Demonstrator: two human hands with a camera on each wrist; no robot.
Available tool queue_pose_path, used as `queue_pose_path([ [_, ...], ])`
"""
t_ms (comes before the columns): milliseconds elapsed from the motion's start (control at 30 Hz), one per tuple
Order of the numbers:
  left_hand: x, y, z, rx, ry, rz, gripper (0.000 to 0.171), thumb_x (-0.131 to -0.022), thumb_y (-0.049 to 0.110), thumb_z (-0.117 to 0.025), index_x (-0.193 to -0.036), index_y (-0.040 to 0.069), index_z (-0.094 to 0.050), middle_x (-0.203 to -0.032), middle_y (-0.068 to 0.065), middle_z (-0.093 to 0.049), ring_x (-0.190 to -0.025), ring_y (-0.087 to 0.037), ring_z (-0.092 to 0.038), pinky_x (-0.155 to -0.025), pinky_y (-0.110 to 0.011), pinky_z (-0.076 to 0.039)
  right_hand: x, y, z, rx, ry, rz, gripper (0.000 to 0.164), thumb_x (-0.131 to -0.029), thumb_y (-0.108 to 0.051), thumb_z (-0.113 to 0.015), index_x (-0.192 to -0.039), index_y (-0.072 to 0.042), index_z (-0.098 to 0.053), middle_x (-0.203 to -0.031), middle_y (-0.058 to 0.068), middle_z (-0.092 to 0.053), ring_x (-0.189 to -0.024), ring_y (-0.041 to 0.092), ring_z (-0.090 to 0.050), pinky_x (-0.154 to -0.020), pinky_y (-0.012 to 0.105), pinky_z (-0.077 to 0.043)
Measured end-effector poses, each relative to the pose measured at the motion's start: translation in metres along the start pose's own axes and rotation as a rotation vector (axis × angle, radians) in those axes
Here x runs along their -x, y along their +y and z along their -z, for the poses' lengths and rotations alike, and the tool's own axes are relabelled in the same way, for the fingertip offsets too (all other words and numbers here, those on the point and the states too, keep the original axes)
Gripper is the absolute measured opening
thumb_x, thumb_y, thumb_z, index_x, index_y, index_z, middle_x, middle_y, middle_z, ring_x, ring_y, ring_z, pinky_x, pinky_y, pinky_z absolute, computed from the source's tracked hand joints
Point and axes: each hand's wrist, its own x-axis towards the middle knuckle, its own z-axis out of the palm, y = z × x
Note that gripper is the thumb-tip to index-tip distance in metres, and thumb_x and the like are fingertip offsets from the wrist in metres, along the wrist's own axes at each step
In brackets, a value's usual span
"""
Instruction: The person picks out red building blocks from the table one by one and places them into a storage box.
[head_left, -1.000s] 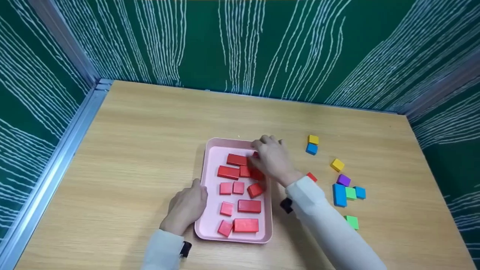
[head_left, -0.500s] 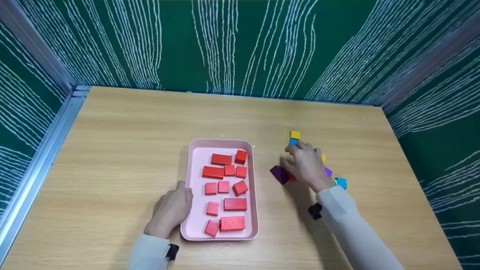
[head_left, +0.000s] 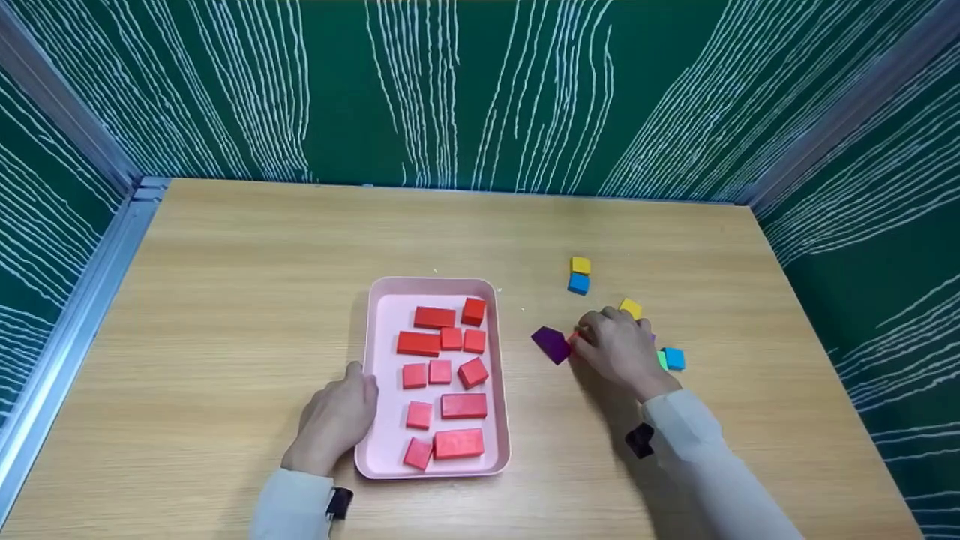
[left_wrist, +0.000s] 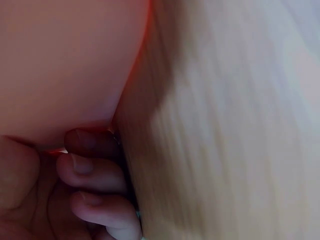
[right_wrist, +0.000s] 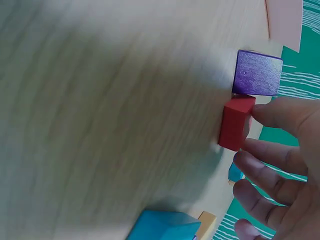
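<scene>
A pink tray with several red blocks lying in it stands in the middle of the head view. My left hand holds the tray by its left side; in the left wrist view its fingers curl against the tray wall. Right of the tray, my right hand pinches a red block between thumb and index finger. The block is on the table, end to end with a dark purple block. My right hand partly covers this red block in the head view.
Beyond my right hand, a yellow block touches a blue one. Another yellow block and a blue block lie close around the hand. A green wall with white lines borders the wooden table.
My right hand has left the tray's top right corner, where a red block now lies uncovered, and moved right to pinch another red block. The head view has shifted; my left hand stays at the tray.
</scene>
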Motion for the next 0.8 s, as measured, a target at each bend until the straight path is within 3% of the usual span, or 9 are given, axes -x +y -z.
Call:
queue_pose_path([
  [333,0.001,0.002,0.001,0.008,0.001,-0.004,0.035,-0.106,0.025,-0.041,-0.123,-0.004,-0.050,-0.078,-0.012,-0.055,-0.074,-0.030,-0.060,-0.063,-0.047,-0.045,0.005,0.003,-0.005,-0.050,-0.015,0.010,0.026,-0.090,-0.026,-0.074,-0.106,-0.005,-0.071,-0.089,0.006,-0.062,-0.081,0.026,-0.055,-0.079,0.050,-0.035],
  [533,0.002,0.002,0.002,0.017,-0.007,0.000,0.036,-0.106,0.026,-0.041,-0.126,-0.003,-0.049,-0.078,-0.012,-0.055,-0.073,-0.029,-0.059,-0.064,-0.046,-0.045,0.005,0.003,-0.004,-0.061,-0.039,0.011,0.030,-0.088,-0.024,-0.076,-0.108,-0.003,-0.070,-0.091,0.006,-0.062,-0.083,0.026,-0.055,-0.081,0.050,-0.034],
  [800,0.001,0.002,0.001,0.024,-0.003,0.003,0.036,-0.106,0.026,-0.041,-0.125,-0.003,-0.049,-0.080,-0.014,-0.056,-0.075,-0.031,-0.061,-0.066,-0.048,-0.046,-0.005,-0.014,0.009,-0.098,0.010,0.005,0.026,-0.089,-0.023,-0.074,-0.106,-0.004,-0.070,-0.091,0.006,-0.061,-0.085,0.027,-0.054,-0.083,0.050,-0.034],
])
